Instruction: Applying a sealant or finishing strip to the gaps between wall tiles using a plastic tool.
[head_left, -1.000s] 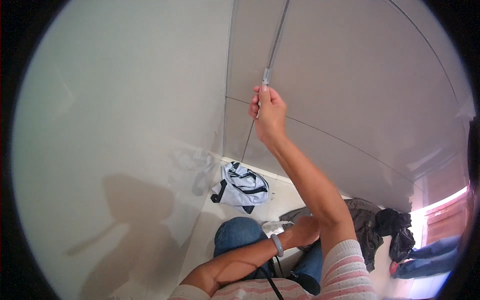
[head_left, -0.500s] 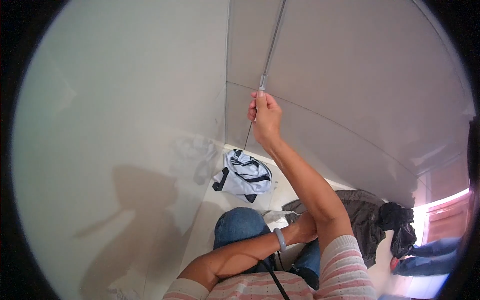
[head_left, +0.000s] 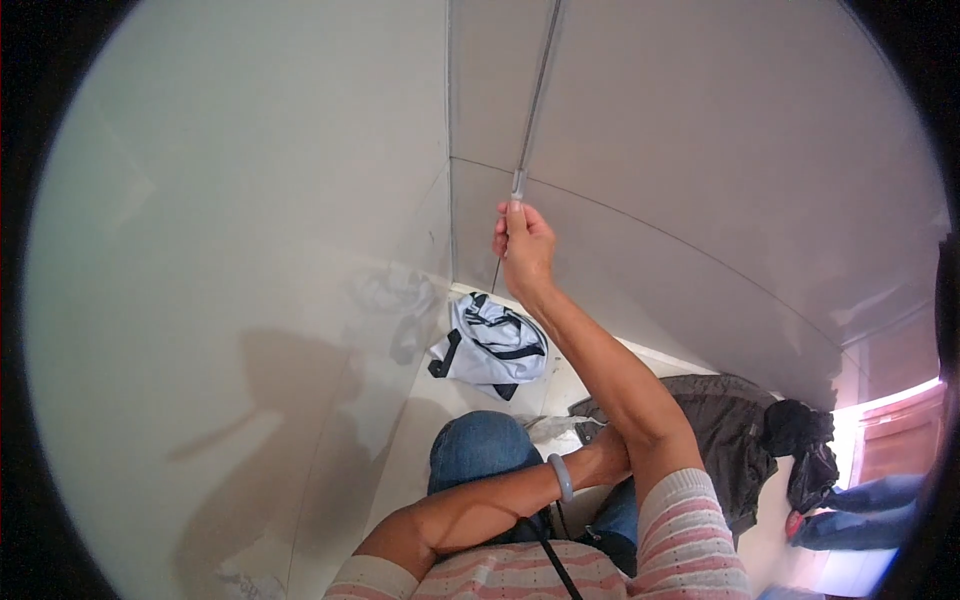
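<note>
My right hand [head_left: 526, 243] is raised against the grey tiled wall [head_left: 700, 120], pinching a small grey tool with a slotted head [head_left: 518, 184], its exact kind unclear. Its tip meets a vertical tile joint [head_left: 540, 90], close to where a cross joint runs. Above the tool the joint looks wider and grey, while below my hand it is a thin dark line. My left hand [head_left: 607, 455] lies by my right elbow, its arm crossing in front of me with a pale bangle [head_left: 560, 478] on the wrist. The right arm hides its fingers.
A pale glossy wall [head_left: 230, 200] meets the tiled wall in a corner at my left. A white and black bag [head_left: 490, 345] lies on the floor there. To the right are a dark garment [head_left: 725, 430], black plastic bags [head_left: 810, 470] and another person's jeans-clad legs [head_left: 865, 515].
My right hand and the grey tool have slid a short way down the vertical joint, to the cross joint. My left hand keeps its place by the elbow.
</note>
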